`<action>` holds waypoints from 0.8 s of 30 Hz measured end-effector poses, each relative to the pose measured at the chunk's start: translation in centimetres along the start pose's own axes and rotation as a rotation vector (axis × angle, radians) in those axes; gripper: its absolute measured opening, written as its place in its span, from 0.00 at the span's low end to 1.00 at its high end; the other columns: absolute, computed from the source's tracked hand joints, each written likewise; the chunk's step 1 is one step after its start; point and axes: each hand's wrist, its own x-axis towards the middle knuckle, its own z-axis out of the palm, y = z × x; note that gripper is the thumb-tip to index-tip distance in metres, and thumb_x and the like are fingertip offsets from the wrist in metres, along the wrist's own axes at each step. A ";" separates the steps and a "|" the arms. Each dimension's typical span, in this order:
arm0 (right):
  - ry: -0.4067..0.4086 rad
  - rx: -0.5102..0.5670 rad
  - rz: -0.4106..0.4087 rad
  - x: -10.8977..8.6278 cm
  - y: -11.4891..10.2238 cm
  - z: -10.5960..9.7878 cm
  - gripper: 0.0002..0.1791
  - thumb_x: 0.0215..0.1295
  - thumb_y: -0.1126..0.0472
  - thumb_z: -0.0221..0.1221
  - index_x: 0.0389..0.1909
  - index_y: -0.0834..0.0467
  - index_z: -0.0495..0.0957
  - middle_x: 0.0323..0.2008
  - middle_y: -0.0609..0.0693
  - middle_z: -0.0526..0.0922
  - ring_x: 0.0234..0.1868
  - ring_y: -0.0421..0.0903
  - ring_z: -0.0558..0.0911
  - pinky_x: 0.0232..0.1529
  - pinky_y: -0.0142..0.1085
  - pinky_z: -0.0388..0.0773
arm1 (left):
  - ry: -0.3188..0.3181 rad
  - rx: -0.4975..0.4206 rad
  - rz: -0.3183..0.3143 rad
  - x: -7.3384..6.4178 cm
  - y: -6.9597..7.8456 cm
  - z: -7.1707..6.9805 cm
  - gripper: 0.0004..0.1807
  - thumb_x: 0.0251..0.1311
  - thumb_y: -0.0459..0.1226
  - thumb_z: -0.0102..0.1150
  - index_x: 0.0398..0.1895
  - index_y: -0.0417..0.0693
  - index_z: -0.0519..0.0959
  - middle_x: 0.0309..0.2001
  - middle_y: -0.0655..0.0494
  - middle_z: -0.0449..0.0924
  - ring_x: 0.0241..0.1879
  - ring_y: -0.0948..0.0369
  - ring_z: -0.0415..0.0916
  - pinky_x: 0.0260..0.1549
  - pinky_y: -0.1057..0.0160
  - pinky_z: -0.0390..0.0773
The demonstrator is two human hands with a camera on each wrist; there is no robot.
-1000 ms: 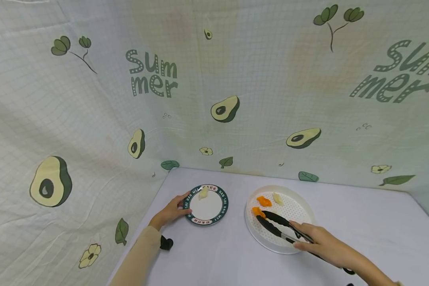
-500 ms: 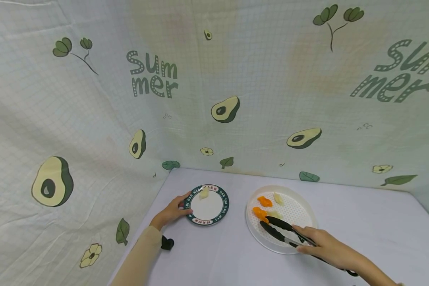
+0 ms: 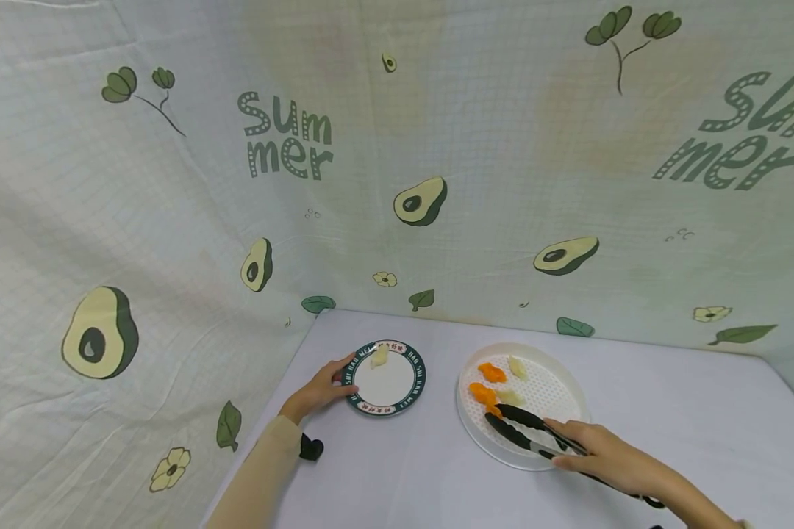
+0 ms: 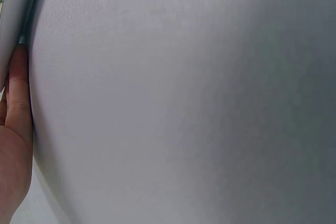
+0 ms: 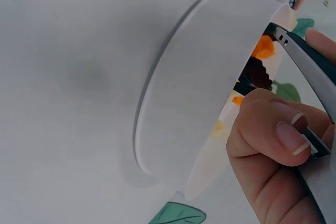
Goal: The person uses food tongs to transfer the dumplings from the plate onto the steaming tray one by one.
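Observation:
At the left, my left hand (image 3: 317, 393) holds the edge of a round white plate (image 3: 385, 386) with a dark green lettered rim. A pale yellow dumpling-shaped piece (image 3: 379, 355) lies on the plate's far part. My right hand (image 3: 592, 454) grips black-tipped metal tongs (image 3: 508, 433) over a round white tray (image 3: 569, 393) with a dotted floor. The tongs' tips stand apart, beside a small orange piece (image 3: 494, 411); whether they touch it I cannot tell. Two more orange pieces (image 3: 492, 372) and two pale ones (image 3: 517, 367) lie in the tray.
A pale tablecloth (image 3: 430, 455) covers the table. Behind and to the left hangs a cloth (image 3: 490, 147) printed with avocados and leaves. Near my left forearm a small black object (image 3: 312, 449) lies on the table.
The tongs have shifted slightly right and toward me over the tray. A second pale piece and a third small orange piece now show near their tips. My left hand stays on the plate.

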 end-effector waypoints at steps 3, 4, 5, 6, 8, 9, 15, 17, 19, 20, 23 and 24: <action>-0.007 0.006 0.009 0.0 0.1 0.0 0.37 0.70 0.48 0.60 0.66 0.74 0.67 0.57 0.71 0.76 0.58 0.71 0.74 0.52 0.56 0.76 | 0.003 -0.022 -0.009 0.0 0.1 0.0 0.45 0.59 0.41 0.71 0.78 0.54 0.58 0.69 0.40 0.62 0.62 0.46 0.63 0.65 0.39 0.61; -0.009 0.012 0.008 0.0 0.1 0.0 0.37 0.70 0.48 0.60 0.66 0.74 0.67 0.57 0.72 0.76 0.58 0.71 0.73 0.51 0.59 0.76 | 0.005 -0.026 -0.010 0.0 0.1 0.0 0.45 0.59 0.41 0.71 0.78 0.54 0.59 0.69 0.40 0.62 0.62 0.46 0.63 0.65 0.39 0.61; -0.012 0.020 0.006 0.0 0.2 0.0 0.37 0.70 0.49 0.60 0.66 0.75 0.66 0.57 0.73 0.75 0.58 0.72 0.73 0.51 0.61 0.75 | 0.005 -0.030 -0.010 0.0 0.2 0.0 0.45 0.59 0.41 0.71 0.78 0.54 0.59 0.69 0.40 0.62 0.62 0.46 0.63 0.65 0.40 0.61; -0.014 0.022 0.008 0.0 0.2 0.1 0.37 0.70 0.49 0.60 0.66 0.75 0.66 0.57 0.73 0.75 0.58 0.71 0.73 0.51 0.61 0.74 | 0.005 -0.036 -0.012 -0.1 0.2 0.0 0.45 0.58 0.41 0.71 0.78 0.55 0.59 0.70 0.40 0.62 0.63 0.46 0.63 0.66 0.40 0.61; -0.017 0.025 0.013 0.0 0.2 0.1 0.37 0.70 0.49 0.60 0.66 0.75 0.66 0.57 0.73 0.75 0.58 0.71 0.73 0.51 0.62 0.74 | 0.008 -0.037 -0.014 -0.1 0.3 0.0 0.45 0.58 0.40 0.72 0.78 0.54 0.59 0.70 0.40 0.62 0.63 0.46 0.63 0.66 0.40 0.61; -0.018 0.032 0.015 0.0 0.3 0.1 0.37 0.69 0.49 0.61 0.66 0.75 0.66 0.56 0.74 0.75 0.58 0.72 0.73 0.50 0.63 0.73 | 0.009 -0.036 -0.014 -0.1 0.3 0.0 0.46 0.58 0.40 0.72 0.78 0.55 0.59 0.70 0.40 0.62 0.62 0.46 0.64 0.65 0.40 0.62; -0.018 0.050 0.028 0.1 0.1 0.0 0.37 0.70 0.50 0.61 0.66 0.76 0.66 0.57 0.76 0.73 0.58 0.73 0.72 0.51 0.67 0.71 | 0.007 -0.025 -0.021 -0.1 0.4 0.0 0.45 0.59 0.41 0.71 0.78 0.56 0.59 0.70 0.40 0.62 0.63 0.46 0.63 0.66 0.40 0.61; -0.014 0.043 0.025 0.0 0.0 -0.1 0.37 0.70 0.50 0.61 0.66 0.75 0.66 0.58 0.76 0.73 0.58 0.73 0.72 0.51 0.65 0.72 | 0.007 -0.029 -0.021 -0.2 0.5 -0.1 0.45 0.59 0.41 0.71 0.78 0.55 0.59 0.70 0.40 0.61 0.64 0.46 0.62 0.66 0.40 0.60; -0.005 0.035 0.025 0.0 -0.1 -0.2 0.37 0.69 0.50 0.61 0.66 0.75 0.66 0.58 0.75 0.74 0.59 0.73 0.72 0.51 0.63 0.74 | 0.006 -0.032 -0.017 -0.2 0.5 -0.1 0.45 0.59 0.41 0.71 0.78 0.55 0.59 0.70 0.39 0.61 0.63 0.46 0.62 0.66 0.40 0.60; 0.001 0.035 0.017 0.0 -0.1 -0.2 0.37 0.69 0.50 0.61 0.66 0.76 0.66 0.58 0.75 0.74 0.59 0.73 0.72 0.51 0.64 0.73 | 0.007 -0.034 -0.015 -0.2 0.5 -0.1 0.45 0.59 0.40 0.71 0.78 0.55 0.59 0.70 0.40 0.61 0.63 0.46 0.62 0.66 0.39 0.60; 0.025 0.017 0.004 -0.1 -0.2 -0.3 0.37 0.69 0.50 0.62 0.65 0.76 0.67 0.58 0.74 0.75 0.59 0.72 0.73 0.52 0.58 0.75 | 0.009 -0.035 -0.016 -0.2 0.3 -0.1 0.45 0.59 0.40 0.71 0.78 0.55 0.59 0.69 0.41 0.63 0.61 0.48 0.63 0.66 0.40 0.60; 0.035 0.008 -0.004 -0.1 -0.2 -0.4 0.37 0.68 0.50 0.62 0.65 0.76 0.67 0.58 0.73 0.75 0.59 0.72 0.73 0.53 0.55 0.76 | 0.010 -0.033 -0.012 -0.1 0.2 -0.1 0.45 0.58 0.40 0.71 0.78 0.54 0.59 0.69 0.41 0.63 0.60 0.48 0.63 0.66 0.40 0.61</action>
